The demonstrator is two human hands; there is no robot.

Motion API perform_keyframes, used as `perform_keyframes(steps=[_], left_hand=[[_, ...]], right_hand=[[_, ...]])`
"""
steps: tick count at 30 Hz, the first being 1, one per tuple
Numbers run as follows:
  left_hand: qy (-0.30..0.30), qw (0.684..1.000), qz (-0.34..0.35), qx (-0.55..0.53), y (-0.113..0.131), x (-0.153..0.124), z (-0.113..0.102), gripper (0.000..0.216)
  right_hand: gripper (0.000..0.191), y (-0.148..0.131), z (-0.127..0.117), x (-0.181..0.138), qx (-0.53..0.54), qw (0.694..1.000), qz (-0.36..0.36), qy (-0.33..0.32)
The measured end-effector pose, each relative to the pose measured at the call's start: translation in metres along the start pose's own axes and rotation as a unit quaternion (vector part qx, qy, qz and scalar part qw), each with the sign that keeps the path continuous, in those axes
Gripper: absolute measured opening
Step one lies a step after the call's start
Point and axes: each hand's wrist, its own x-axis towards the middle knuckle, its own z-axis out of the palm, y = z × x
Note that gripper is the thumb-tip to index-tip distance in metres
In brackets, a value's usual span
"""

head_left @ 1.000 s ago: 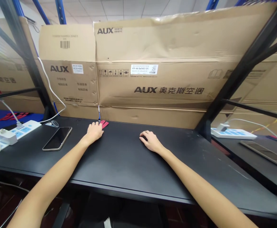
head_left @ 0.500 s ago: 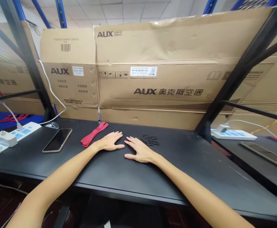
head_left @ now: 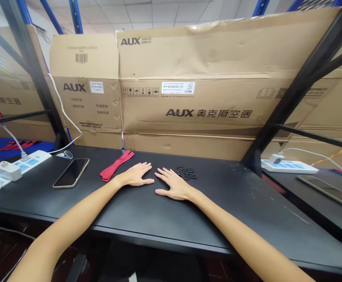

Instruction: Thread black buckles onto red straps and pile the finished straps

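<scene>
Both hands are laid palm down on the black counter (head_left: 124, 215), with a narrow gap left between them. The left hand (head_left: 136, 174) is spread wide, its fingers stretched out flat and its thumb held apart. The right hand (head_left: 173, 184) is likewise spread wide, with its thumb pointed toward the left hand.

The red straps (head_left: 116, 166) are laid slantwise on the counter just beside the left wrist, their far end brought close to the cardboard (head_left: 206, 58). The black loops (head_left: 187, 172) are heaped just past the right hand; they are partly covered by it, and whether they are touched cannot be told.

Farther left, a phone (head_left: 71, 173) is set screen up, its screen dark. Behind it a small clear item (head_left: 67, 155) is placed. At the counter's left end a power strip (head_left: 42, 156) is seen, with a white adapter (head_left: 10, 172) plugged into it and a white cable (head_left: 63, 111) run up in front of the cardboard. The back of the counter is walled by the cardboard, which is printed with "AUX". At the right, beyond a slanted black post (head_left: 300, 87), a second power strip (head_left: 288, 166) is seen.
</scene>
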Motion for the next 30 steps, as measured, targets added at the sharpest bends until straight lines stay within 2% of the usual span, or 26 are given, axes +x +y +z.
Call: perform_keyframes(steps=[18,30], left_hand=[[-0.016,1.0,0.006,0.022,0.002,-0.001,0.003,0.082],[-0.005,0.999,0.013,0.03,0.001,-0.001,0.004,0.08]], right_hand=[[0.079,-0.004,-0.002,-0.002,-0.012,1.0,-0.002,-0.015],[0.076,-0.01,-0.003,-0.007,-0.015,1.0,-0.017,-0.022]])
